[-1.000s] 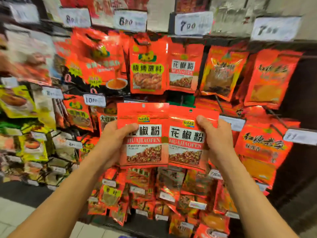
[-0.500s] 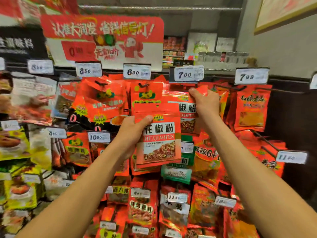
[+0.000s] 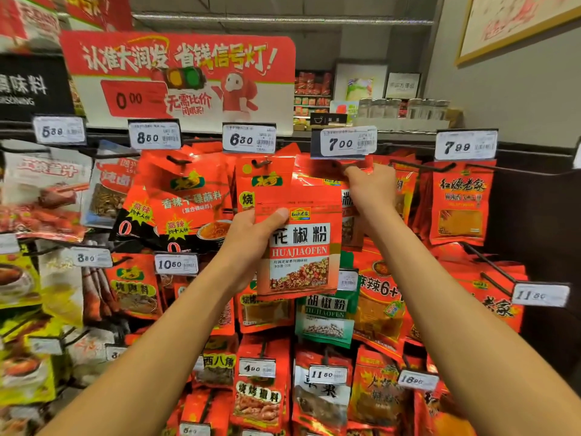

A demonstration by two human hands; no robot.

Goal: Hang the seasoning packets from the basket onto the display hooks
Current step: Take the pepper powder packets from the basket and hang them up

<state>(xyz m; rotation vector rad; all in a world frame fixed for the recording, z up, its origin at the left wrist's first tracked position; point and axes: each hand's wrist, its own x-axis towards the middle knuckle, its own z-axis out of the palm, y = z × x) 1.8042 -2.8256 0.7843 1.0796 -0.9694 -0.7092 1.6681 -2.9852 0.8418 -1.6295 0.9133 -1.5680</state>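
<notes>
My left hand (image 3: 251, 237) grips a red HUAJIAOFEN seasoning packet (image 3: 301, 247) by its left edge, held upright in front of the display. My right hand (image 3: 372, 187) is raised higher and pinches the top of a second red packet (image 3: 317, 173) against the hook under the 7.00 price tag (image 3: 344, 143). Most of that second packet is hidden behind the first packet and my right hand. The basket is out of view.
Rows of hooks carry red, yellow and green seasoning packets with white price tags. A red promotional sign (image 3: 179, 80) stands above the top row. A dark panel (image 3: 534, 231) and grey wall lie to the right.
Both packets were held side by side low down; my right hand has lifted its packet up to the 7.00 hook, while the left hand has risen slightly with its packet.
</notes>
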